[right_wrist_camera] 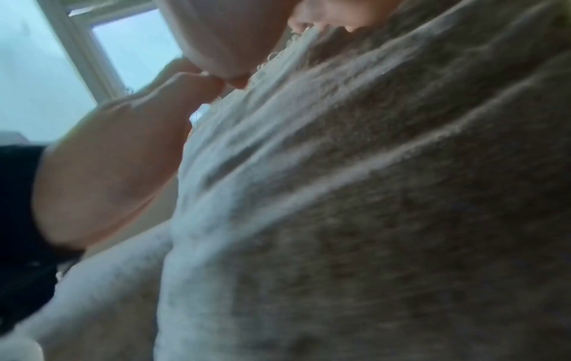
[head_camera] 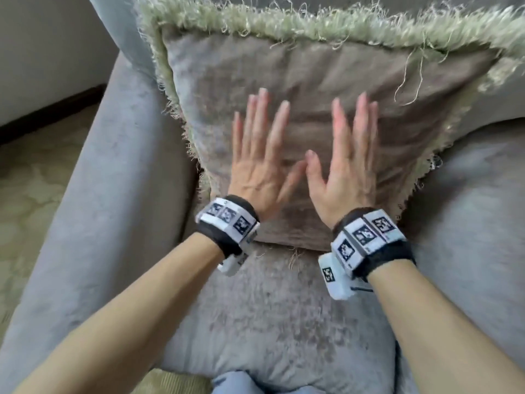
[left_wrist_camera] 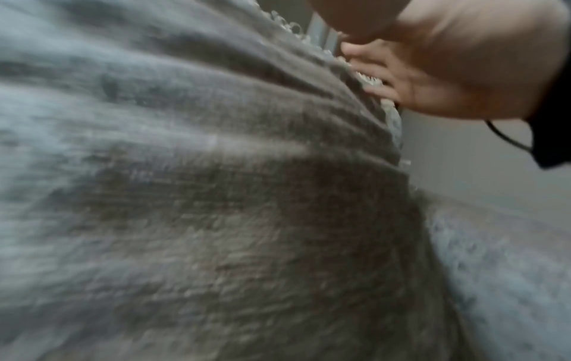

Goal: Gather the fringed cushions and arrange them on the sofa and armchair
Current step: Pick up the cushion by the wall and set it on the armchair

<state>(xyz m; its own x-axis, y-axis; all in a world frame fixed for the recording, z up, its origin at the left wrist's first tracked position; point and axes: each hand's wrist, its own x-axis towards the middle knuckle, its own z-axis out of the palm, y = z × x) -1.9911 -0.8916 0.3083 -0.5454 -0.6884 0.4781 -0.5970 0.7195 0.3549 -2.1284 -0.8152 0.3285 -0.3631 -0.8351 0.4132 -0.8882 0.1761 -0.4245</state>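
A taupe velvet cushion (head_camera: pixel 326 89) edged with a shaggy pale green fringe (head_camera: pixel 312 24) leans against the back of a grey armchair, its lower edge on the seat (head_camera: pixel 270 308). My left hand (head_camera: pixel 261 149) and right hand (head_camera: pixel 352 155) both lie flat on its face, side by side, fingers straight and spread, thumbs nearly touching. The left wrist view is filled with the creased cushion (left_wrist_camera: pixel 216 195), the right hand (left_wrist_camera: pixel 448 80) pressing at its upper right. The right wrist view shows the same cushion (right_wrist_camera: pixel 370 195) with the left hand (right_wrist_camera: pixel 108 166) pressing on its left.
The armchair's grey left armrest (head_camera: pixel 93 194) runs beside the cushion, and more grey upholstery (head_camera: pixel 468 209) bulges on the right. Pale patterned carpet (head_camera: pixel 28 180) lies to the left below a light wall. A window (right_wrist_camera: pixel 132 41) shows in the right wrist view.
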